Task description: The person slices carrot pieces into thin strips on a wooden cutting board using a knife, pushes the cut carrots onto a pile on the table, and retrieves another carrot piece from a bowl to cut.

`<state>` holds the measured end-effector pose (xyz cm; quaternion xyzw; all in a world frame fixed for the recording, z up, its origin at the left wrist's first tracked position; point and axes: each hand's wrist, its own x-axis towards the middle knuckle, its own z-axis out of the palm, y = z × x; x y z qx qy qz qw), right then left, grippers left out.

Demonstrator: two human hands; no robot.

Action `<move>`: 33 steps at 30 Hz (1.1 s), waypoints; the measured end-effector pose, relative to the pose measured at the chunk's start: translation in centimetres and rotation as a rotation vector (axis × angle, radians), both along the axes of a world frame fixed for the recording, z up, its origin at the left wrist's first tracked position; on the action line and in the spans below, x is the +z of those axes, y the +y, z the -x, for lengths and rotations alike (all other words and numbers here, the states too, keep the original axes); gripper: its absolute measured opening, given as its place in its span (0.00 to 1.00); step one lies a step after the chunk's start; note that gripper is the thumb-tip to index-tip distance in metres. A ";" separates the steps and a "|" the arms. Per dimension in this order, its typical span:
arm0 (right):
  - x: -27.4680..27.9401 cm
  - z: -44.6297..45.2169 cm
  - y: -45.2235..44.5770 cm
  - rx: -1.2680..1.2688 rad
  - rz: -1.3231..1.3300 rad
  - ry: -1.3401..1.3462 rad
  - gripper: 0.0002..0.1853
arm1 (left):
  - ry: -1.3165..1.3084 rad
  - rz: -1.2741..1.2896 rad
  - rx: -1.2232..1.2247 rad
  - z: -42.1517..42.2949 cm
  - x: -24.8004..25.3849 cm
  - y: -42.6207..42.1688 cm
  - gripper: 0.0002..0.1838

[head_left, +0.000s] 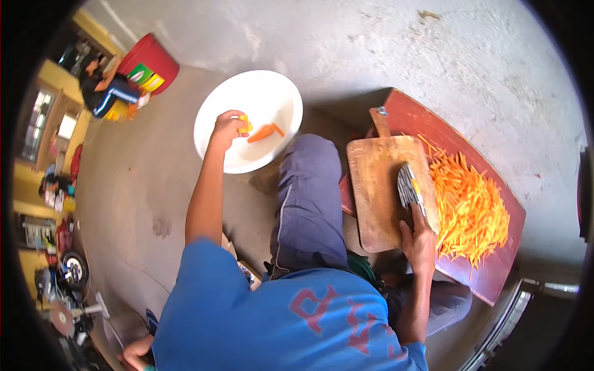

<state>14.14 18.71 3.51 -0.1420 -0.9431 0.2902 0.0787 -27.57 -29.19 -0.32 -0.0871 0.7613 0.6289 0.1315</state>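
Observation:
My left hand (228, 128) is closed on a small yellow-orange piece, possibly carrot (245, 124), over a white basin (207, 133). Inside the basin lie a few orange carrots (262, 133). My right hand (420, 242) grips a knife (407, 184) whose broad blade has a dark-and-light pattern; its handle is mostly hidden by the fingers. The blade is over the right part of a wooden cutting board (377, 185). Beside the board, a large heap of shredded carrot (470, 210) covers much of a red wooden surface (504, 260).
A grey wall (383, 43) runs behind the basin and board. At far left, a person (102, 86) sits by a red bucket (148, 62). A motorcycle wheel (74, 270) stands lower left. Another person's hand (136, 354) shows at the bottom left.

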 end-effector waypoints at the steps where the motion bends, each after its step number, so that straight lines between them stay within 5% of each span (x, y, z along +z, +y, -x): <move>1: -0.3 -0.3 0.4 0.019 0.035 0.051 0.30 | 0.042 -0.098 -0.020 -1.1 1.5 2.4 0.18; 8: 3.2 -3.4 -0.3 -0.170 0.406 0.058 0.26 | 0.181 -0.569 -0.482 -16.3 6.7 24.0 0.16; 12: 2.8 -6.2 -0.7 -0.163 0.407 0.068 0.26 | 0.069 -0.490 -0.638 -24.9 0.5 32.7 0.13; 14: 1.9 -7.5 -0.8 -0.121 0.275 0.113 0.26 | 0.406 -0.026 -0.689 -27.1 -1.8 33.4 0.15; 17: 3.2 -8.2 -1.2 -0.108 0.284 0.112 0.27 | 0.863 0.325 -0.702 -28.0 0.2 32.2 0.19; 33: 5.5 -7.4 -2.8 0.008 0.312 0.003 0.27 | 1.036 0.231 -0.944 -27.3 0.1 30.9 0.18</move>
